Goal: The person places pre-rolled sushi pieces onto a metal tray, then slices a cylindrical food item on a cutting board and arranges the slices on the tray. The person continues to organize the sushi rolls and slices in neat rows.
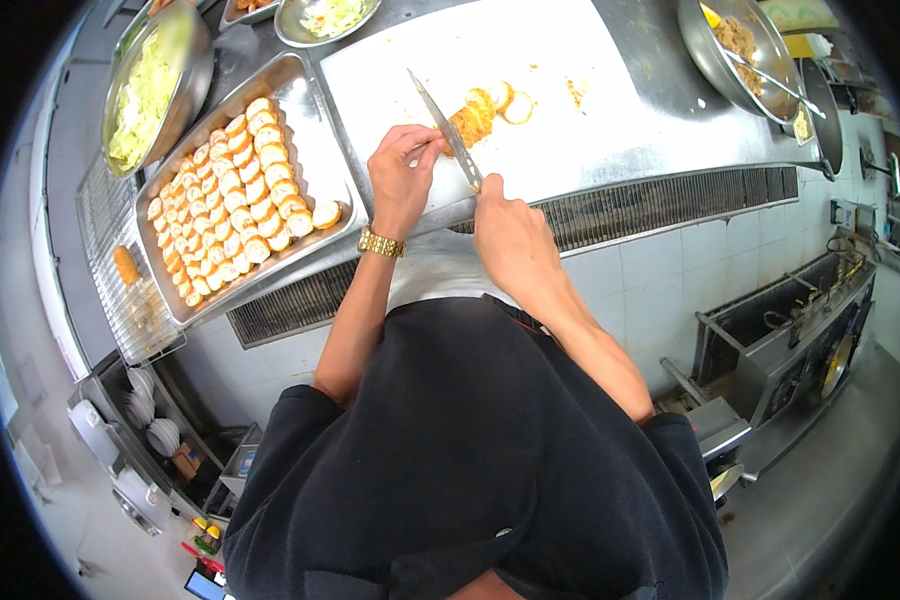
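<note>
My right hand is wrapped round the handle of a kitchen knife, its blade pointing away and to the left. The blade lies across the near end of a golden fried roll, partly cut into slices on the white cutting board. Pinched fingers of my left hand hold the roll's near end, close beside the blade; the exact contact is partly hidden. Two cut rounds, one a pale slice, lie at the roll's far end. Crumbs are scattered on the board.
Left of the board stands a metal tray with rows of filled slices. Beyond it are a bowl of shredded cabbage and a wire rack bearing one whole fried roll. A metal bowl of brown filling stands at the far right.
</note>
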